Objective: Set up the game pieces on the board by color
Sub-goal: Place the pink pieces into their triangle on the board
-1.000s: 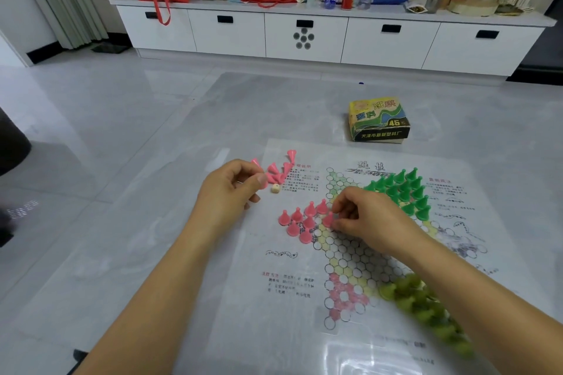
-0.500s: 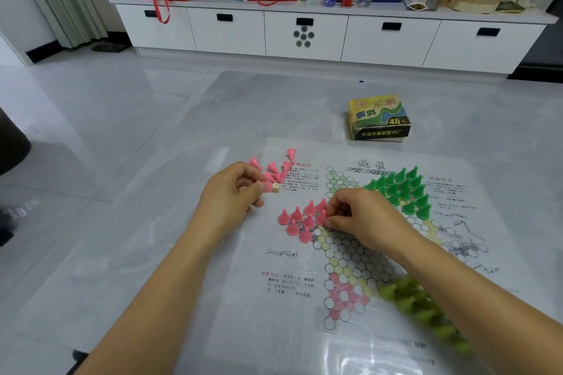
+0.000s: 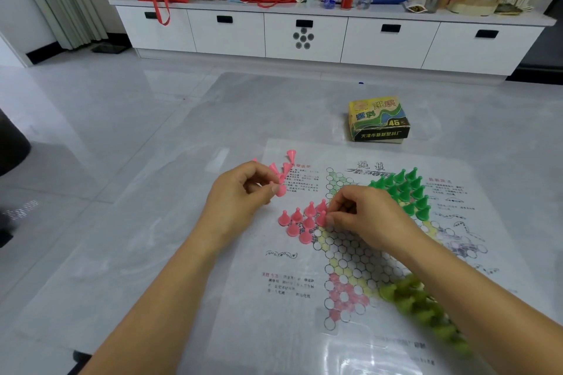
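Observation:
A plastic Chinese-checkers sheet (image 3: 286,280) lies on the floor. Several pink cone pieces (image 3: 297,222) stand in its left star point. My right hand (image 3: 362,216) pinches one pink piece (image 3: 321,218) at that group's right edge. My left hand (image 3: 237,201) holds a pink piece (image 3: 281,190) between thumb and fingers, just below a loose heap of pink pieces (image 3: 285,166). Dark green pieces (image 3: 405,192) fill the upper right point. Yellow-green pieces (image 3: 417,304) stand at the lower right, partly hidden by my right forearm.
The yellow and green game box (image 3: 379,120) sits on the floor beyond the sheet. A long white cabinet (image 3: 304,36) with bags, bottles and a can on top runs along the far wall. Grey tiled floor (image 3: 106,137) lies to the left.
My right hand has slid slightly left to the pink group's right edge. My left hand has closed its thumb and fingers round a pink piece by the loose heap.

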`<action>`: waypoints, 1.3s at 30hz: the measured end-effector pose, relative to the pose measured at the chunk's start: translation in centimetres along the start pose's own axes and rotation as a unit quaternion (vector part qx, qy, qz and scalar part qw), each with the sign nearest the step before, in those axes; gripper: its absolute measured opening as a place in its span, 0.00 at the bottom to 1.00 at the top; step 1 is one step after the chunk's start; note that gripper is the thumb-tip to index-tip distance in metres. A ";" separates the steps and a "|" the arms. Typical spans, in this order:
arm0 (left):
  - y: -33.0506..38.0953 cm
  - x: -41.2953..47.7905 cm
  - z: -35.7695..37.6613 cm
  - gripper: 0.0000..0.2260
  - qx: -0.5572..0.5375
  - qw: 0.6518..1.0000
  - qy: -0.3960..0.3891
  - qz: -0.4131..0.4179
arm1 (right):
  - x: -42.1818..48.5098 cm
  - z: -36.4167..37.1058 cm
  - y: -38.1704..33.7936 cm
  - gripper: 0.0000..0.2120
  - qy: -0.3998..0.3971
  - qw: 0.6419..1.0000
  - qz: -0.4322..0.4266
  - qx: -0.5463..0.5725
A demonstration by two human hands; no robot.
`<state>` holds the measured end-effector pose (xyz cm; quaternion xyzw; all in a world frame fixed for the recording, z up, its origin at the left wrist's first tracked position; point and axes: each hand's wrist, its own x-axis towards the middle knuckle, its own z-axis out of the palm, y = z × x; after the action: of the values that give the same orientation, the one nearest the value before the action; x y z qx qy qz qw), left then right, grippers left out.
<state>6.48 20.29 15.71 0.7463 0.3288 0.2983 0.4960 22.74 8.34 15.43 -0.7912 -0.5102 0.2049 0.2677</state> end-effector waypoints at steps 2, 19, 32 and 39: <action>0.2 -0.2 0.4 0.03 0.000 1.000 -0.020 0.019 | -0.3 -0.1 -0.6 0.03 0.027 0.998 -0.026 0.041; -0.5 0.3 0.2 0.06 0.028 0.999 0.030 0.024 | -1.2 -0.2 0.0 0.04 -0.016 1.000 -0.005 -0.020; -0.8 0.1 -0.3 0.07 0.039 0.999 0.016 -0.007 | -1.0 1.1 -0.7 0.04 -0.044 0.999 0.004 -0.019; -0.8 0.2 -0.2 0.07 0.053 0.998 0.025 -0.018 | -1.0 0.9 -0.4 0.08 -0.033 0.999 0.022 -0.019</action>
<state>6.35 20.80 15.04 0.7576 0.3699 0.2896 0.4532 21.48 7.74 15.04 -0.7999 -0.5051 0.2274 0.2308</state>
